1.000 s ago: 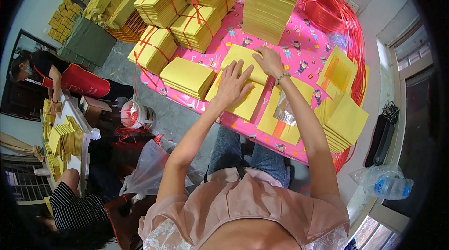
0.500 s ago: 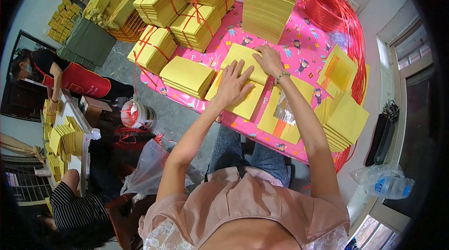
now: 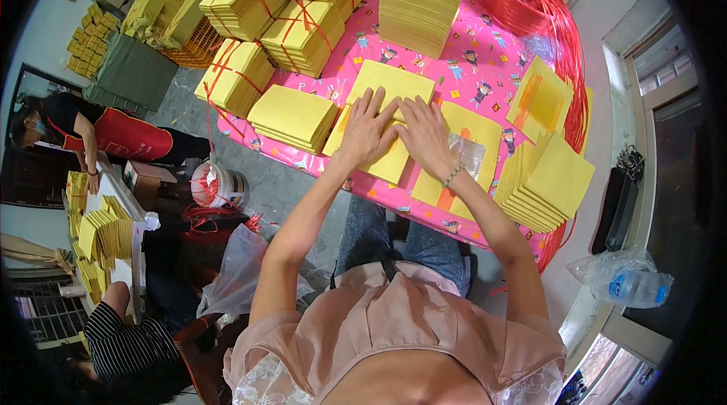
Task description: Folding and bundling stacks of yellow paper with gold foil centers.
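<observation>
Both my hands lie flat on folded yellow paper (image 3: 392,81) near the front edge of the pink-covered table (image 3: 463,81). My left hand (image 3: 369,131) has its fingers spread along the left part, with more yellow paper (image 3: 388,166) below it. Beside it, my right hand (image 3: 425,135) rests palm down, its fingers stretched over the sheet's near edge. Just right of that hand lies a yellow sheet with a silver and orange patch (image 3: 471,129). A small stack of folded yellow paper (image 3: 293,119) sits left of my left hand.
Bundles tied with red ribbon (image 3: 241,0) stand at the back left. A tall yellow stack (image 3: 419,7) rises behind my hands. Rightward are orange-marked sheets (image 3: 539,98), a fanned pile (image 3: 551,182) and a red ribbon coil (image 3: 519,0). Two people work at a white table on the left.
My right hand has drawn back from the far edge of the folded paper to its near edge, beside my left hand. The whole view has shifted slightly.
</observation>
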A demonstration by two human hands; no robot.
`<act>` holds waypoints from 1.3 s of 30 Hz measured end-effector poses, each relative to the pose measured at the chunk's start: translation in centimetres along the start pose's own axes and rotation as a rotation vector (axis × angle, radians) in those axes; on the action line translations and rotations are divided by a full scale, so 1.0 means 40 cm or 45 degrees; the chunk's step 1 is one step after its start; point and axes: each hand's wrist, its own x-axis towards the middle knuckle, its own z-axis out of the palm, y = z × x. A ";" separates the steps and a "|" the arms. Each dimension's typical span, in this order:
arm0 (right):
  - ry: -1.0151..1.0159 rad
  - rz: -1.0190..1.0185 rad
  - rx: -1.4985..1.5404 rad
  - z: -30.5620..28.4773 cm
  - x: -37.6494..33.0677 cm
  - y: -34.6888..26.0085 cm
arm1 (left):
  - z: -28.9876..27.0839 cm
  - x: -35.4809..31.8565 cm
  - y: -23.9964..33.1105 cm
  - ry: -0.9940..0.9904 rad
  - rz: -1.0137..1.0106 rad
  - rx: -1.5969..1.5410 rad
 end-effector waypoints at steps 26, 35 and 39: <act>-0.267 -0.033 -0.029 0.007 -0.064 -0.002 | -0.008 -0.007 -0.050 -0.164 -0.064 0.094; -0.233 -0.072 -0.101 0.000 -0.056 -0.010 | 0.000 -0.002 -0.080 -0.227 -0.069 0.032; 0.001 -0.157 -0.106 0.012 -0.025 0.018 | -0.012 0.018 -0.094 -0.157 -0.079 -0.149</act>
